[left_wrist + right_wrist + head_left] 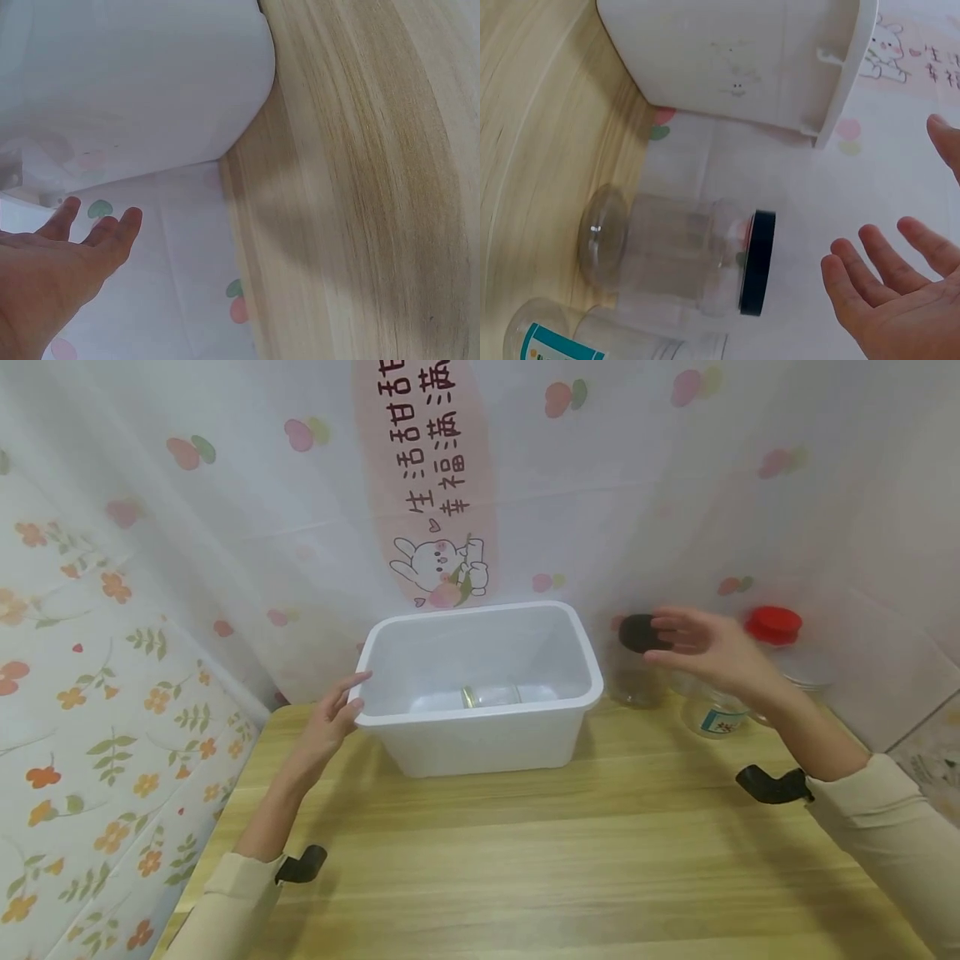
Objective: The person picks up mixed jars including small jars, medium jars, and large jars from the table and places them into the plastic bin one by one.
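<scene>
Tub bears our relaxed left hand on its left rim, likely for steadying; our right hand, spread and empty, hovers near the black-lidded jar.

A left sleeve and a right sleeve are showing a plain cream colour, and soft creases are running near the right cuff. A black left attachment and a similar right attachment are sticking out beside the sleeve ends, both having a bent shape.
</scene>
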A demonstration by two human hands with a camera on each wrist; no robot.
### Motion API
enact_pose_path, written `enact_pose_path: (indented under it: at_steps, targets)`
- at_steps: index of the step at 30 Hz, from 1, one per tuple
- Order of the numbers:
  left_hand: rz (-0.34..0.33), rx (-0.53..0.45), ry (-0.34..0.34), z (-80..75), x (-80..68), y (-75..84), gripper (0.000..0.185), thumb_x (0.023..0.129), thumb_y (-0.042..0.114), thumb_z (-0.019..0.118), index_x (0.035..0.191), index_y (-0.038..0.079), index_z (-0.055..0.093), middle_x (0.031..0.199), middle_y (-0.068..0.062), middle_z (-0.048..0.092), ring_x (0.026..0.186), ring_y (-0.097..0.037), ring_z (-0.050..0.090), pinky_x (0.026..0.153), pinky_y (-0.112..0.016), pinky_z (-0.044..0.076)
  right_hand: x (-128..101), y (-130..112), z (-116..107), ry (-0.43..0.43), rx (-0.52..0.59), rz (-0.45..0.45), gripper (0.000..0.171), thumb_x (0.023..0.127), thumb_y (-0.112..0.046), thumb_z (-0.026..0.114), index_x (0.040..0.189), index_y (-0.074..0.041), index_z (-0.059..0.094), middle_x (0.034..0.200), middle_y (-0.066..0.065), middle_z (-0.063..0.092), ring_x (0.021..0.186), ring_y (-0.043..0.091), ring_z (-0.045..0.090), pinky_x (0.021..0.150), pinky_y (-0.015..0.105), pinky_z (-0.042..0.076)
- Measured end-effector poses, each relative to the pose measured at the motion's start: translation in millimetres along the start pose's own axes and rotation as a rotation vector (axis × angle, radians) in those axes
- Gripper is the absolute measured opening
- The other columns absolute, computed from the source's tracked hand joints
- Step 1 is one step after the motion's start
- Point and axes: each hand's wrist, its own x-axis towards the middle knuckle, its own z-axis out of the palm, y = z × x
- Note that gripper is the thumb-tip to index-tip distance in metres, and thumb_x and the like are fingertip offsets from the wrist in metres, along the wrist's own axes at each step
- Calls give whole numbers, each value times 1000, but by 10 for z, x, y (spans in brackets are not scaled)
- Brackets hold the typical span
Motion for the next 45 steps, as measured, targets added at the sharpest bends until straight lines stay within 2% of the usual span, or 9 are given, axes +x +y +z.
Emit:
enact_pose_path:
  at_steps: [2, 4, 10, 16, 19, 26, 36, 42, 45]
  targets:
    - [-3, 2, 1, -1, -14, -2, 47, 111, 23, 42, 156, 12, 37, 157, -22, 34, 131, -39, 43, 103, -32, 43, 9, 15, -13, 1, 2, 2, 71, 91, -25, 80, 152, -13, 47, 147, 13, 52, 132, 39, 49, 89, 10, 44]
    - [-6, 2, -1, 4, -18, -3, 48, 111, 23, 42, 157, 13, 36, 157, -22, 34, 131, -39, 44, 103, -31, 44, 10, 37, -27, 6, 5, 5, 70, 91, -25, 80, 152, -14, 47, 146, 14, 53, 132, 40, 49, 89, 10, 45]
    - [-10, 8, 1, 18, -15, -6, 48, 110, 23, 42, 157, 14, 36, 159, -18, 33, 133, -42, 41, 108, -45, 40, -21, 102, -45, 4, 1, 18, 69, 92, -24, 79, 152, -13, 46, 146, 15, 52, 131, 41, 49, 88, 9, 44]
    - [-12, -18, 7, 23, -26, -2, 48, 110, 22, 41, 157, 11, 34, 158, -20, 33, 131, -44, 40, 101, -28, 44, -67, 203, -51, -10, 29, 23, 66, 94, -20, 77, 152, -12, 46, 147, 16, 51, 132, 40, 48, 89, 11, 46]
    - [-5, -17, 9, 23, -22, -2, 48, 110, 22, 41, 157, 12, 35, 158, -20, 33, 130, -44, 41, 99, -26, 45, -93, 271, -72, 4, 46, 17, 65, 94, -18, 77, 151, -11, 47, 147, 17, 51, 131, 34, 51, 88, 12, 47]
    - [-2, -11, 8, 20, -14, -6, 48, 110, 22, 41, 157, 13, 35, 159, -20, 32, 133, -44, 39, 104, -35, 42, -166, 361, -119, 46, 51, -7, 59, 94, -13, 76, 147, -7, 51, 144, 16, 54, 126, 21, 56, 88, 13, 48]
    - [13, -22, 24, 9, -17, -19, 47, 110, 21, 42, 156, 10, 37, 158, -19, 34, 132, -41, 42, 98, -23, 46, -222, 466, -154, 73, 1, 10, 56, 95, -15, 75, 146, -11, 53, 142, 9, 55, 125, 22, 55, 86, 10, 46]
    - [7, -22, 29, 11, -22, -14, 47, 110, 21, 42, 156, 9, 37, 158, -20, 33, 132, -42, 41, 98, -23, 46, -258, 532, -174, 87, 3, 10, 53, 96, -16, 74, 145, -12, 54, 135, -1, 58, 113, 3, 59, 83, 11, 49]
    - [2, -23, 31, 8, -27, -14, 47, 110, 21, 42, 156, 10, 37, 157, -20, 34, 132, -42, 41, 98, -24, 46, -286, 542, -185, 94, 5, 12, 52, 96, -16, 73, 144, -11, 54, 132, -3, 59, 109, -2, 60, 82, 11, 49]
